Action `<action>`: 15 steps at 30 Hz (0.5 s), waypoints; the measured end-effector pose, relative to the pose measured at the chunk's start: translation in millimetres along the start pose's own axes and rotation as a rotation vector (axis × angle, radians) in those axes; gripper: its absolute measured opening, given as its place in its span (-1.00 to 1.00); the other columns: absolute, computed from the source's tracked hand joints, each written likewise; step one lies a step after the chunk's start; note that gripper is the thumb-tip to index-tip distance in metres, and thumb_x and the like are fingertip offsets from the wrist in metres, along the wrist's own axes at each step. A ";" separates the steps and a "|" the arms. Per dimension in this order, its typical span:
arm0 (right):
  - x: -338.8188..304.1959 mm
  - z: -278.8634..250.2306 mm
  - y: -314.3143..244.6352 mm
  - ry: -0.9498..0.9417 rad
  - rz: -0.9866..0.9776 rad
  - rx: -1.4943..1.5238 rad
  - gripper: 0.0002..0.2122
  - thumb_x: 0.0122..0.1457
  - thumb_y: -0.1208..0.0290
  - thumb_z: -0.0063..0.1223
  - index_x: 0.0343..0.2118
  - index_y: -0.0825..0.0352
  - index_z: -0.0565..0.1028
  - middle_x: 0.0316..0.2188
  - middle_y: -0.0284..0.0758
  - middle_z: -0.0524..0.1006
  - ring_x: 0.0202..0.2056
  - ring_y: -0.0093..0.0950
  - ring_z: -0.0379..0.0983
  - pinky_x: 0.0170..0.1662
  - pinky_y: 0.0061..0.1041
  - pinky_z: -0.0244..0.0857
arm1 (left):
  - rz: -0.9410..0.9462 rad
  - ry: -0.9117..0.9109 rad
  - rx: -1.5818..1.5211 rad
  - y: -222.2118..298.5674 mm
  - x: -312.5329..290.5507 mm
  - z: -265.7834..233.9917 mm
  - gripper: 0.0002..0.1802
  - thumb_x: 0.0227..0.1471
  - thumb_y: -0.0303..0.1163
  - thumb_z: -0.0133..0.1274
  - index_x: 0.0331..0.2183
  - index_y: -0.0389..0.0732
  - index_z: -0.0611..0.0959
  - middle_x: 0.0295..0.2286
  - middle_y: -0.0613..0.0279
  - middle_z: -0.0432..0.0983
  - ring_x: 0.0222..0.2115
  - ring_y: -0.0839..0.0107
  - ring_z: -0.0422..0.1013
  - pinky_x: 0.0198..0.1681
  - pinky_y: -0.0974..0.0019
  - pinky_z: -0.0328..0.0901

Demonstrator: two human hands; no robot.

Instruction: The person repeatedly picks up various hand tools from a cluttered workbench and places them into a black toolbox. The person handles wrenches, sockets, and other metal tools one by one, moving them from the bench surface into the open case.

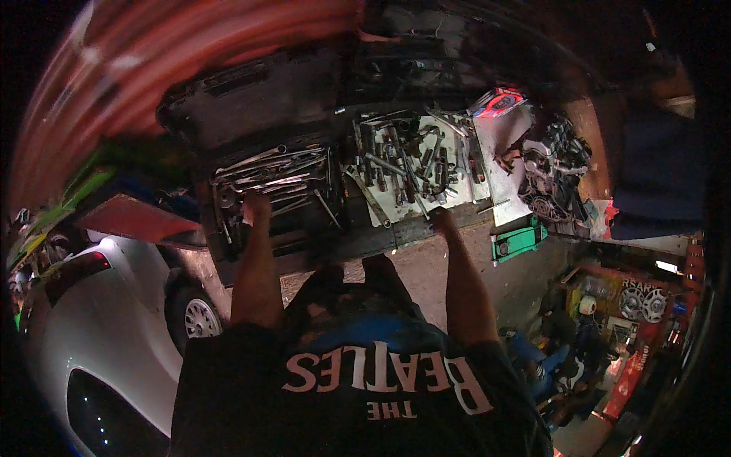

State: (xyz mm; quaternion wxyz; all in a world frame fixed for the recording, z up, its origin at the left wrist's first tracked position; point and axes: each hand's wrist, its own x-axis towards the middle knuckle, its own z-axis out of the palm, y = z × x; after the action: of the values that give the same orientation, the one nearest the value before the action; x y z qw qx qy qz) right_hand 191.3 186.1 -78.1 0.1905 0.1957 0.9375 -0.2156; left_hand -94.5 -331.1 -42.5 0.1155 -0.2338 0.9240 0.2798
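Note:
My left hand (pixel 257 206) is over an open black tool case (pixel 288 245), at the near ends of the wrenches (pixel 283 169) heaped in it. Its fingers are too dark and small to show a grip. My right hand (pixel 442 218) is at the near edge of a white sheet (pixel 394 204), close to the end of a long metal bar (pixel 417 186). Shadow hides those fingers. Sockets, extensions and other metal tools (pixel 438 169) are spread over the sheet. Behind the wrenches, the case's black lid (pixel 259 103) stands raised.
A red and blue box (pixel 497 102) and a greasy engine part (pixel 556 167) are on the right. A green floor jack (pixel 519 242) is below them. A silver car (pixel 122 305) stands at left. A person in jeans (pixel 542 362) is low at right.

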 end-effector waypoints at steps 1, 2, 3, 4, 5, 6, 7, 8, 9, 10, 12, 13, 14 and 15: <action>4.0 4.9 -16.7 -0.034 -0.101 -0.202 -0.82 0.02 0.35 0.10 -0.27 0.18 0.50 -0.39 -0.33 0.53 -0.44 -0.46 0.48 -0.44 -0.40 0.38 | -0.048 -0.036 0.049 5.0 -9.1 -15.9 -0.62 -0.04 -0.09 -0.02 -0.21 -0.08 0.59 -0.21 -0.01 0.52 -0.17 -0.03 0.44 -0.14 -0.03 0.35; 6.3 5.1 -41.5 -0.043 0.039 0.129 -0.82 0.02 0.35 0.11 -0.28 0.18 0.50 -0.41 -0.33 0.53 -0.47 -0.46 0.47 -0.46 -0.40 0.38 | -0.100 -0.062 0.096 6.8 -14.6 -28.2 -0.61 -0.03 -0.06 -0.02 -0.20 -0.06 0.58 -0.21 0.00 0.52 -0.17 -0.03 0.44 -0.15 -0.04 0.35; 10.6 -1.9 -77.6 -0.062 0.163 0.455 -0.82 0.01 0.35 0.12 -0.29 0.19 0.51 -0.44 -0.33 0.53 -0.50 -0.46 0.47 -0.48 -0.41 0.37 | -0.024 -0.023 0.117 -5.3 -10.2 -34.3 -0.59 -0.03 -0.03 -0.02 -0.20 -0.06 0.58 -0.21 -0.01 0.52 -0.18 -0.04 0.43 -0.15 -0.04 0.34; 9.9 -11.0 -96.3 -0.076 0.305 0.772 -0.83 0.00 0.35 0.14 -0.30 0.19 0.51 -0.47 -0.33 0.53 -0.53 -0.46 0.46 -0.49 -0.42 0.37 | 0.063 0.002 0.134 -17.2 -3.3 -33.6 -0.58 -0.03 0.00 -0.01 -0.20 -0.06 0.58 -0.22 -0.02 0.52 -0.18 -0.05 0.43 -0.15 -0.04 0.34; 6.2 -9.6 -72.5 -0.011 0.143 0.626 -0.83 0.06 0.32 0.09 -0.31 0.25 0.49 -0.52 -0.31 0.53 -0.58 -0.49 0.43 -0.53 -0.43 0.35 | 0.185 -0.014 0.137 -8.5 -4.8 -23.1 -0.57 -0.03 0.02 -0.01 -0.21 -0.06 0.58 -0.22 -0.02 0.52 -0.18 -0.05 0.43 -0.16 -0.05 0.34; 0.9 -5.3 -40.8 0.077 0.003 0.468 -0.82 0.12 0.29 0.05 -0.31 0.30 0.47 -0.57 -0.28 0.53 -0.63 -0.52 0.41 -0.58 -0.44 0.34 | 0.218 -0.073 0.090 8.7 -11.4 -13.0 -0.56 -0.03 0.03 -0.01 -0.21 -0.07 0.58 -0.23 -0.04 0.52 -0.19 -0.06 0.43 -0.16 -0.05 0.33; 9.6 -8.2 -80.3 0.003 0.131 0.639 -0.82 0.12 0.30 0.05 -0.30 0.30 0.47 -0.57 -0.29 0.52 -0.63 -0.52 0.40 -0.59 -0.45 0.33 | 0.192 -0.059 0.081 -1.2 -6.2 -21.9 -0.54 -0.03 0.05 0.00 -0.22 -0.08 0.58 -0.24 -0.05 0.51 -0.19 -0.06 0.42 -0.17 -0.05 0.33; 10.4 -15.6 -101.6 -0.057 0.286 0.789 -0.82 0.12 0.31 0.06 -0.30 0.29 0.47 -0.58 -0.29 0.52 -0.64 -0.52 0.40 -0.60 -0.45 0.32 | 0.182 -0.069 0.058 -0.7 -6.6 -24.3 -0.53 -0.03 0.06 0.00 -0.22 -0.10 0.58 -0.24 -0.07 0.51 -0.19 -0.07 0.42 -0.17 -0.05 0.33; 8.2 -14.6 -93.3 -0.062 0.289 0.831 -0.83 0.11 0.32 0.07 -0.30 0.29 0.47 -0.57 -0.28 0.52 -0.62 -0.51 0.41 -0.59 -0.45 0.33 | 0.170 -0.117 0.003 16.7 -16.4 -22.5 -0.56 -0.01 0.02 -0.01 -0.26 -0.13 0.60 -0.27 -0.10 0.51 -0.19 -0.07 0.42 -0.17 -0.03 0.32; 7.3 -10.0 -74.6 -0.058 0.295 0.871 -0.83 0.11 0.34 0.08 -0.29 0.29 0.47 -0.56 -0.28 0.52 -0.61 -0.50 0.42 -0.58 -0.45 0.33 | 0.239 -0.126 -0.016 33.2 -27.2 -18.6 -0.57 0.00 0.00 -0.01 -0.26 -0.14 0.60 -0.27 -0.10 0.51 -0.20 -0.06 0.42 -0.18 -0.02 0.32; 8.7 -5.8 -49.8 -0.078 0.321 0.927 -0.84 0.10 0.36 0.09 -0.29 0.29 0.47 -0.53 -0.25 0.53 -0.58 -0.49 0.44 -0.57 -0.45 0.35 | 0.362 -0.127 -0.048 54.7 -45.3 -10.9 -0.59 0.01 -0.03 -0.02 -0.28 -0.17 0.60 -0.28 -0.09 0.52 -0.22 -0.06 0.43 -0.19 -0.02 0.31; 13.1 -5.4 -49.5 -0.108 0.335 0.945 -0.84 0.09 0.38 0.09 -0.28 0.29 0.47 -0.52 -0.23 0.54 -0.56 -0.49 0.45 -0.57 -0.44 0.35 | 0.387 -0.124 -0.030 58.2 -48.9 -7.4 -0.60 0.01 -0.04 -0.02 -0.29 -0.18 0.60 -0.29 -0.09 0.52 -0.23 -0.06 0.43 -0.19 -0.01 0.32; 15.8 -5.2 -48.0 -0.138 0.350 0.961 -0.84 0.08 0.40 0.10 -0.28 0.29 0.48 -0.50 -0.21 0.54 -0.55 -0.48 0.47 -0.56 -0.43 0.36 | 0.413 -0.122 -0.011 64.5 -51.7 -2.2 -0.60 0.02 -0.05 -0.02 -0.29 -0.18 0.60 -0.31 -0.09 0.52 -0.25 -0.06 0.44 -0.20 0.00 0.32; 15.9 -5.6 -44.4 -0.080 0.307 0.891 -0.84 0.08 0.36 0.09 -0.30 0.30 0.48 -0.54 -0.23 0.53 -0.57 -0.47 0.45 -0.57 -0.41 0.34 | 0.440 -0.122 0.008 71.3 -55.0 3.7 -0.61 0.02 -0.07 -0.02 -0.30 -0.19 0.60 -0.33 -0.09 0.53 -0.26 -0.07 0.44 -0.21 0.01 0.32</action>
State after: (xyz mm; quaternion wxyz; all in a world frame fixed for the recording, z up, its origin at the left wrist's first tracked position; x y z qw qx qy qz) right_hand 156.3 156.4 -65.9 0.1538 0.3863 0.7059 -0.5735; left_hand -82.1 -256.5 6.5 0.1083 -0.0089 0.9451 0.3081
